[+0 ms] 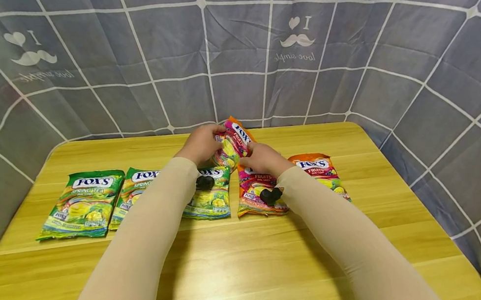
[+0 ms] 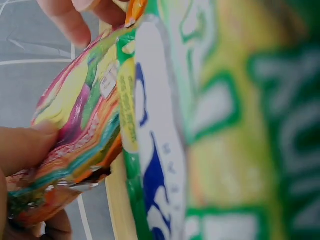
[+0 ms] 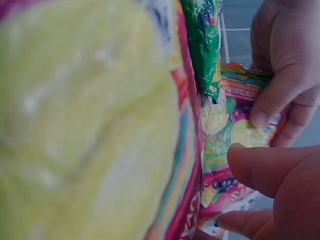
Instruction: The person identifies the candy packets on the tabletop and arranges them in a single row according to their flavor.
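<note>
My left hand (image 1: pixel 202 144) pinches a tilted Fox's Fruits candy bag (image 1: pixel 230 144) by its left end, above the back of the row of bags. In the left wrist view, the left thumb (image 2: pixel 27 142) presses on the bag's printed face. My right hand (image 1: pixel 264 158) is at the bag's right side. Its thumb (image 3: pixel 250 157) and a finger (image 3: pixel 245 220) are spread, fairly straight, and overlap the bag in the right wrist view. Below the hands lie a green Fox's bag (image 1: pixel 212 200) and an orange-and-pink Fox's Fruits bag (image 1: pixel 259 195).
Two more green Fox's Spring Tea bags (image 1: pixel 82 207) (image 1: pixel 131 189) lie to the left, the second partly behind my left arm. Another Fruits bag (image 1: pixel 320 168) lies at the right, partly covered by my right arm. A grey checked curtain (image 1: pixel 237 46) hangs behind the wooden table (image 1: pixel 231 260).
</note>
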Demonstrator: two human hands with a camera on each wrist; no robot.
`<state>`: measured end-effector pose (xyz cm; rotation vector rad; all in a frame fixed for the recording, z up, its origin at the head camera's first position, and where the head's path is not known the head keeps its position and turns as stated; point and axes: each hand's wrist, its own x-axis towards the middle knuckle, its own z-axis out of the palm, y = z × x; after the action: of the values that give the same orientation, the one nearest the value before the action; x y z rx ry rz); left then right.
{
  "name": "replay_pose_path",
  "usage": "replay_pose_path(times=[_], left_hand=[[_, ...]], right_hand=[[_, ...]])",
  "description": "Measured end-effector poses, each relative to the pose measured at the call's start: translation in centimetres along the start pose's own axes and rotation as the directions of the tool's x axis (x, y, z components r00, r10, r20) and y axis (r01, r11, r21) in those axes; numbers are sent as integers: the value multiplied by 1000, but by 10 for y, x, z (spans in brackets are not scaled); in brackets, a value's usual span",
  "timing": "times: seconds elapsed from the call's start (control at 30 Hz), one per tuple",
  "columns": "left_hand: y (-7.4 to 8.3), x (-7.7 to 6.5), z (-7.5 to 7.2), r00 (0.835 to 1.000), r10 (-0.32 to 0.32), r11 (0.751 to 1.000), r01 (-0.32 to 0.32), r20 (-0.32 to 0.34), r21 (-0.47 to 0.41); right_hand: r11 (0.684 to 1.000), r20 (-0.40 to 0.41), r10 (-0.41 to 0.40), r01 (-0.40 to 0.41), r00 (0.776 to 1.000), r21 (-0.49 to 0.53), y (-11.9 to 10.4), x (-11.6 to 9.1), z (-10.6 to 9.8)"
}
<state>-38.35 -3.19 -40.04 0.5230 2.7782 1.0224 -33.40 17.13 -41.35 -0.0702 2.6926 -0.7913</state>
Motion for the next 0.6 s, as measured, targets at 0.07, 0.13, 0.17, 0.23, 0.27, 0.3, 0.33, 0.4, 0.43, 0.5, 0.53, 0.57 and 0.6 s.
replay_pose_path(times=[0.07, 0.13, 0.17, 0.23, 0.27, 0.3, 0.33, 0.4, 0.43, 0.5, 0.53, 0.57, 0.6], left_hand=[[4, -2, 0, 1000, 14, 1000, -15, -28, -18], [8, -3, 0, 998, 24, 999, -26, -59, -37], [10, -4, 0, 997, 29, 998, -33, -75, -45], [14, -5, 0, 994, 43, 997, -50, -104, -63], [15, -6, 0, 992, 49, 995, -59, -119, -76], [17, -6, 0, 989, 56, 994, -68, -134, -86], [19, -6, 0, 987, 65, 992, -80, -147, -97], [23, -6, 0, 982, 77, 987, -100, -173, -127], [25, -7, -1, 979, 83, 984, -110, -184, -143], [29, -8, -1, 976, 87, 977, -123, -200, -176], [31, -8, -2, 975, 87, 972, -128, -206, -197], [33, -9, -2, 973, 86, 967, -133, -214, -218], [35, -9, -3, 971, 86, 962, -139, -222, -235]], right_hand=[[999, 1, 2, -2, 1000, 40, 0, -1, 0], [997, -7, -5, 6, 1000, 75, 0, -2, 0], [995, -13, -12, 13, 1000, 94, 1, -2, -1], [991, -33, -28, 32, 999, 128, 2, -3, -1], [988, -45, -34, 41, 998, 147, 2, -3, -2], [985, -60, -41, 51, 997, 167, 3, -3, -2], [979, -72, -47, 60, 996, 196, 3, -4, -3], [965, -107, -60, 85, 992, 246, 3, -5, -6], [960, -125, -65, 96, 990, 265, 4, -6, -7], [941, -166, -79, 128, 983, 314, 4, -7, -10], [927, -190, -88, 150, 978, 343, 5, -7, -12], [916, -215, -90, 166, 972, 365, 5, -7, -13], [906, -240, -90, 180, 967, 384, 6, -7, -15]])
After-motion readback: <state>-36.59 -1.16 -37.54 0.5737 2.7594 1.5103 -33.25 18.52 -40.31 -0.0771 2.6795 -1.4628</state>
